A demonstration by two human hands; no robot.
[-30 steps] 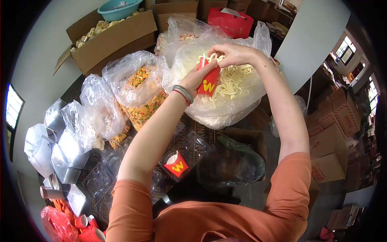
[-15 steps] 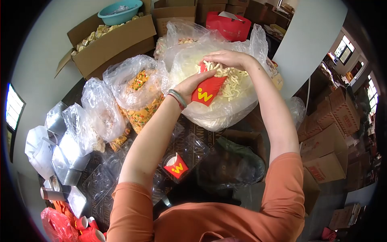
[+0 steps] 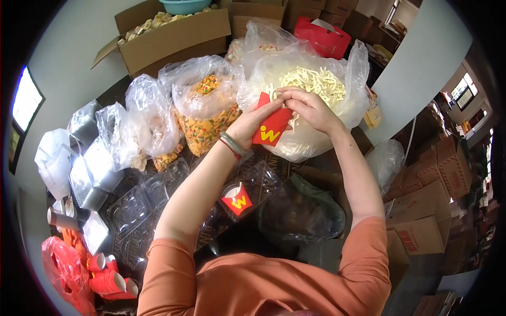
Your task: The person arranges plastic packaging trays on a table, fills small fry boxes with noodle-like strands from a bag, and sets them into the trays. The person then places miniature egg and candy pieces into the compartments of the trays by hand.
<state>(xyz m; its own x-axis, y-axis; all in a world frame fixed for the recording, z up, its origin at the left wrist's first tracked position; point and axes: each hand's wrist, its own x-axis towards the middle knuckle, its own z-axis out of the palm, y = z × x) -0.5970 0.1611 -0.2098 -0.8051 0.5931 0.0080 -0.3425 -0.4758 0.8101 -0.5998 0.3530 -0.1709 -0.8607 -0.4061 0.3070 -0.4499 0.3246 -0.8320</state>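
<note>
My left hand (image 3: 250, 124) is closed round a red fry carton (image 3: 275, 122) with a yellow logo, held upright above the front of a large clear plastic bag (image 3: 295, 150). A few pale, fry-shaped sticks (image 3: 271, 90) stick up from its mouth. Fingers curled, my right hand (image 3: 312, 109) grips the upper right side of the carton; its fingertips partly cover the opening. Behind my hands, a heap of the same pale sticks (image 3: 321, 81) fills the bag. A second red fry carton (image 3: 237, 201) lies in a clear plastic tray close to my body.
Left of the big bag stands a bag of orange, green-flecked snacks (image 3: 208, 124), then smaller bags (image 3: 150, 121). Clear trays (image 3: 132, 208) cover the left table. Red paper cups (image 3: 108, 282) lie at lower left. An open cardboard box (image 3: 182, 45) stands behind; more boxes (image 3: 421, 231) are at right.
Both hands have drawn back from the heap of sticks toward my body with the carton. My right hand has moved from over loose sticks to the carton's upper side. The view has shifted.
</note>
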